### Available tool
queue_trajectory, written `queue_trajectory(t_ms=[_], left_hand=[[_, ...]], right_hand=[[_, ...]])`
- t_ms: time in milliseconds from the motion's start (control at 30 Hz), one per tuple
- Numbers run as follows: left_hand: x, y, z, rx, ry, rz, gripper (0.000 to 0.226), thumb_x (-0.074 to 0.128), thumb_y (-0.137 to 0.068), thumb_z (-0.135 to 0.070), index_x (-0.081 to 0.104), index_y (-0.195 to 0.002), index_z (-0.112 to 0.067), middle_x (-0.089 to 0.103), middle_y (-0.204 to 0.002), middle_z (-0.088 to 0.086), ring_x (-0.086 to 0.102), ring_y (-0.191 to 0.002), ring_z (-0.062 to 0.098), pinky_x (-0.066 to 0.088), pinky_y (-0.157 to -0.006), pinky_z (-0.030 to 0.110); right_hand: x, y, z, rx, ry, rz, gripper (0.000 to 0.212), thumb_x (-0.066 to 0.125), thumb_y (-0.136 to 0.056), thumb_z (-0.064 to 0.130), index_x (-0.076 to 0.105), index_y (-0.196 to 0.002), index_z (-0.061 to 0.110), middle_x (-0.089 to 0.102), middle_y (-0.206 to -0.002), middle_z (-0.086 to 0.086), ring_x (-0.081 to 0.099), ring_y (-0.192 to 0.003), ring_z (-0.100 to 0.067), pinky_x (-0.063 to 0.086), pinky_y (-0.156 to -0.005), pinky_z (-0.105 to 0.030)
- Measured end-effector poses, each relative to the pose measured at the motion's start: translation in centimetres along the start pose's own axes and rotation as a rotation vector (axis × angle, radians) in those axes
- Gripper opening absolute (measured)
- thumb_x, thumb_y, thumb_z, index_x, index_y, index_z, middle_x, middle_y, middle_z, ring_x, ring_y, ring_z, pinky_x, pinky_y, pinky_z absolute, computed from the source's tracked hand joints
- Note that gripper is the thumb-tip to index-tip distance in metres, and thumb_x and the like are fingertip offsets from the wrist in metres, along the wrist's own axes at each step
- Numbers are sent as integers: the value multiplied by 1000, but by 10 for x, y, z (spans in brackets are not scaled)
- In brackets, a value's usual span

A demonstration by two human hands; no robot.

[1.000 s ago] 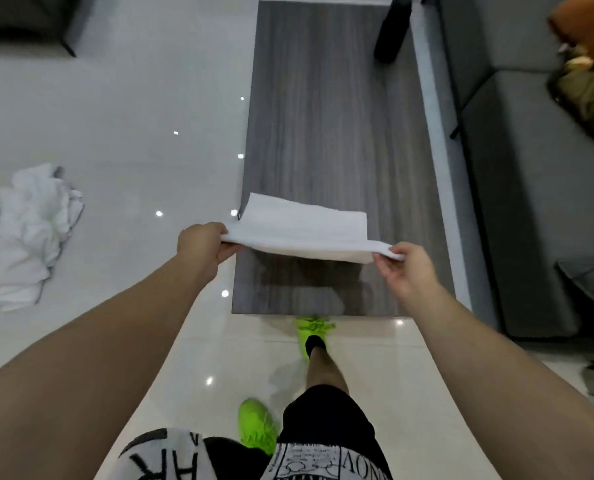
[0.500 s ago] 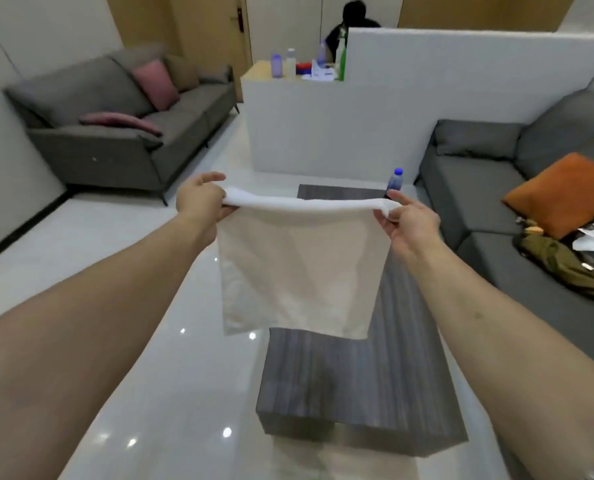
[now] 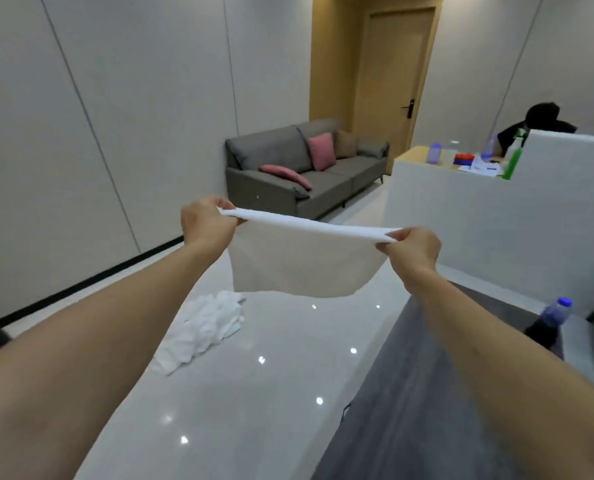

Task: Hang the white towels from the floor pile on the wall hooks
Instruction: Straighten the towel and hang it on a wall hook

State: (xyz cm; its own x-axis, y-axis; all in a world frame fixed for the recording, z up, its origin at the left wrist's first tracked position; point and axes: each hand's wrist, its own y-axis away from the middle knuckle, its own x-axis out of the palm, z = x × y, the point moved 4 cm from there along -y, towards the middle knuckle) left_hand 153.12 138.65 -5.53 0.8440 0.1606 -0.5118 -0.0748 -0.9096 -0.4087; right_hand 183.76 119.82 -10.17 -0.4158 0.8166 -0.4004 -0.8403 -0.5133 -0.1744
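The left hand and right hand each pinched a corner of one towel; the pile remained on the floor, no hooks visible.

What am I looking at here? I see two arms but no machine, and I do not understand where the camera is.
There is no machine. A person wears one wide-angle camera on the head, so you see that person's own arms from above. The left hand and the right hand each pinch a top corner of a white towel, stretched between them and hanging in the air. On the shiny floor below lies a pile of more white towels. At the lower right is a dark wooden table, with a bottle at its far end. Farther back stand a grey sofa and a white counter. No wall hooks show in this picture.
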Motion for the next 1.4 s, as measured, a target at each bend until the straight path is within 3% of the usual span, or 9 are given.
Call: queue_trajectory(t_ms=[133, 267, 400, 567, 800, 967, 1100, 1200, 1400], left_hand=[[-85, -32, 64, -113, -13, -156, 8, 76, -70, -23, 70, -73, -19, 69, -73, 1, 67, -77, 24, 53, -69, 27], [-175, -54, 125, -195, -249, -338, 19, 74, -74, -30, 59, -62, -27, 62, -70, -5, 55, -63, 18, 36, -52, 21], [-284, -79, 192, -154, -461, -403, 12, 76, -77, -35, 65, -75, -29, 55, -110, 0, 48, -109, 27, 44, -86, 33], [-420, -103, 274, -65, -778, -346, 9, 55, -78, -22, 49, -72, -19, 60, -76, 7, 58, -76, 34, 34, -60, 30], [-618, -87, 382, -323, -490, -570, 18, 46, -72, -7, 51, -81, -21, 54, -77, 6, 51, -66, 25, 35, -50, 25], [-738, -47, 455, -505, -307, -776, 41, 36, -70, -6, 59, -98, -25, 54, -101, 3, 54, -79, 14, 47, -59, 25], [-831, -12, 498, -582, -325, -980, 37, 36, -67, -8, 66, -83, -23, 62, -93, -2, 56, -77, 9, 41, -54, 21], [-903, 13, 521, -604, -417, -1136, 34, 38, -67, -7, 67, -73, -22, 64, -83, -5, 55, -76, 8, 36, -53, 21], [-1040, 55, 543, -695, -608, -1262, 17, 55, -82, -27, 69, -74, -20, 68, -83, -3, 61, -84, 21, 40, -60, 27]], right_hand=[[95, 17, 55, -123, -51, 122, 6, 77, -79, 18, 79, -83, 21, 69, -72, 6, 64, -69, -11, 42, -55, -18], [196, 48, 124, -215, -53, 220, 8, 74, -81, 24, 76, -73, 22, 69, -68, 4, 66, -70, -16, 55, -62, -30], [310, 102, 204, -336, 18, 327, 10, 69, -80, 28, 75, -75, 21, 70, -84, 0, 65, -79, -22, 56, -74, -34], [449, 202, 317, -621, 90, 455, 11, 54, -84, 9, 61, -75, 7, 59, -77, -7, 57, -79, -30, 45, -63, -34], [624, 378, 447, -683, -241, 817, 28, 37, -75, 0, 57, -84, 16, 55, -77, 3, 49, -68, -12, 34, -53, -25], [726, 518, 522, -613, -406, 1139, 15, 43, -64, 6, 50, -57, 17, 45, -56, 4, 39, -56, -19, 29, -56, -26], [788, 640, 575, -605, -557, 1433, 15, 65, -64, 23, 58, -52, 18, 49, -47, 10, 44, -48, -14, 33, -49, -22], [830, 726, 616, -652, -606, 1675, 25, 81, -66, 37, 67, -59, 18, 63, -56, 4, 55, -47, -11, 44, -46, -21], [904, 890, 708, -734, -658, 1966, 13, 80, -79, 20, 70, -74, 12, 68, -65, 1, 61, -53, -9, 47, -46, -21]])
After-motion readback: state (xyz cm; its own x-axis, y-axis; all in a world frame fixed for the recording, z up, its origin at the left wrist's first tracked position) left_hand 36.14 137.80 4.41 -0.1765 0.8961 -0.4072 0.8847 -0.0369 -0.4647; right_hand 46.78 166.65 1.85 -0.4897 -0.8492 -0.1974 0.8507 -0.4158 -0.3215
